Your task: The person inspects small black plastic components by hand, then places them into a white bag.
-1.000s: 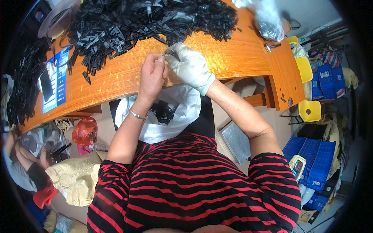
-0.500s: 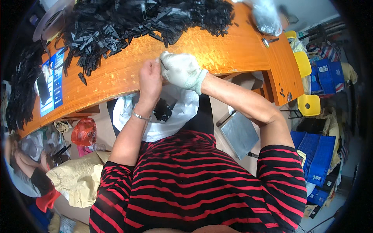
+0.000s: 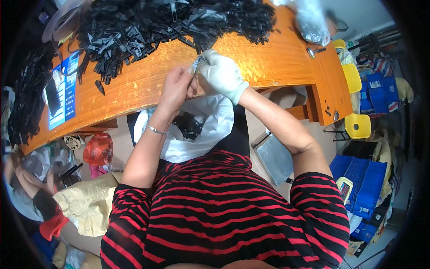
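My bare left hand [image 3: 176,87], with a metal bracelet at its wrist, is closed with its fingertips pinching a small dark narrow plastic piece [image 3: 195,67]. My right hand [image 3: 222,75] wears a white knit glove; its thumb and fingers close on the upper end of that same piece. Both hands meet just above the table's near edge. Beneath them, a white bag [image 3: 210,138] stands open at my lap with black pieces [image 3: 190,125] inside. Farther back lies a big heap of flat, tapered black plastic pieces [image 3: 148,36]. The piece's exact kind is too small to tell.
The wooden table [image 3: 264,60] curves around in front. A blue printed sheet [image 3: 69,92] with a dark phone-like object lies at left. Below are a red bag [image 3: 98,149], a brown paper sack [image 3: 89,204] and a metal platform [image 3: 274,157]. Another person's limb [image 3: 31,177] shows at far left.
My gloved right hand has shifted right and turned, and my left fingers have opened away slightly. The dark piece between them now shows. The whole view has shifted a little.
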{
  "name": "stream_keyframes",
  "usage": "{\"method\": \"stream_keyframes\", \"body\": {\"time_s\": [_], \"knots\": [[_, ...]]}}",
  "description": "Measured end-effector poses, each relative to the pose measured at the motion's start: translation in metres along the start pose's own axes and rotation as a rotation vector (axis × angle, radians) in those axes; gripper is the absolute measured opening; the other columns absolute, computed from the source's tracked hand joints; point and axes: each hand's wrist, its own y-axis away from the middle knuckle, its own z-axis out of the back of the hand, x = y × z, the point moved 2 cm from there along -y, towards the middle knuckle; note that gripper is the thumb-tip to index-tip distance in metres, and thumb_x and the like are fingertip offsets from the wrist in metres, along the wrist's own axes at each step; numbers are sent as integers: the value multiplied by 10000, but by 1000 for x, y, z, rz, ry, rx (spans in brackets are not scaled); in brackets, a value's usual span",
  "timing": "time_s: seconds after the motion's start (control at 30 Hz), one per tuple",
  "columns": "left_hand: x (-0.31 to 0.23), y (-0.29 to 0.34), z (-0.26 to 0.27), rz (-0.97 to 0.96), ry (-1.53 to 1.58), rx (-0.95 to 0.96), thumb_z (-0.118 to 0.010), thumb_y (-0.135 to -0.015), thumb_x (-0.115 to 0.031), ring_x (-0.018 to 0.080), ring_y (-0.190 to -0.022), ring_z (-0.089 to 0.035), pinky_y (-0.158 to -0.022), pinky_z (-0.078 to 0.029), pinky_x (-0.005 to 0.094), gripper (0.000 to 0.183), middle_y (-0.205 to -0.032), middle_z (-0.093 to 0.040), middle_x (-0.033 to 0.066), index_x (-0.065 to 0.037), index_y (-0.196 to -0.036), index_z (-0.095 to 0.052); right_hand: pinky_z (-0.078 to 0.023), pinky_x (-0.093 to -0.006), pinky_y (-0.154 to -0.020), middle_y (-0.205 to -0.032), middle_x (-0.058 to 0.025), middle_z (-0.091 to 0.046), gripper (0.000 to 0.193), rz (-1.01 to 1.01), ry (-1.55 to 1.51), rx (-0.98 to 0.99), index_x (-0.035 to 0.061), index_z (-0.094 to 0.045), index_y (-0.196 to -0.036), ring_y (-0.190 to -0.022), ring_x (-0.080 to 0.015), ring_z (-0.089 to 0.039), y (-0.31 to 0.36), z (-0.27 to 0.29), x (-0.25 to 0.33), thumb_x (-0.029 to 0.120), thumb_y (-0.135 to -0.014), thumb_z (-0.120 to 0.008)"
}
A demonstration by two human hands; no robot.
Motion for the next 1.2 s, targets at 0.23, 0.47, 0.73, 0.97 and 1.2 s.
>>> {"method": "stream_keyframes", "body": {"time_s": [0.23,0.47,0.73,0.97,1.2], "knots": [[6,13,6,47,178,23,-483,-1091,-295,52,-557,-447,-512,-324,193,285,-717,-573,-23,-50,-1065,-627,-507,-235,-578,-882,-55,-677,348,-400,-786,491,22,-662,-1175,-742,-128,-688,-6,14,-15,322,-1033,-558],[9,24,-3,130,377,134,-518,-1079,-303,35,-545,-458,-495,-311,184,285,-697,-587,-29,-52,-1014,-636,-514,-230,-664,-889,-24,-687,280,-429,-851,350,50,-712,-1123,-753,-81,-637,18,-25,-15,279,-963,-694],[12,68,28,-43,-484,148,-614,-1005,-228,188,-700,-673,-626,-505,323,226,-821,-705,102,-24,-1065,-690,-564,-331,-762,-983,-110,-736,205,302,-191,387,32,-739,-1048,-866,-234,-717,4,-6,-65,116,-867,-691],[-49,7,13,-574,-1124,-92,-650,-917,-87,367,-924,-661,-804,-527,431,225,-974,-683,163,-50,-1136,-681,-530,-431,-885,-1134,-189,-682,248,30,291,-121,83,-729,-1116,-1012,-381,-666,-65,41,-118,220,-947,-611],[-38,-99,19,-742,-1384,-196,-615,-877,7,316,-1072,-606,-873,-529,414,301,-1159,-628,114,-56,-1166,-669,-534,-424,-929,-1150,-200,-667,300,142,528,-202,88,-697,-1155,-1074,-361,-666,-118,33,-142,117,-940,-489]]}}
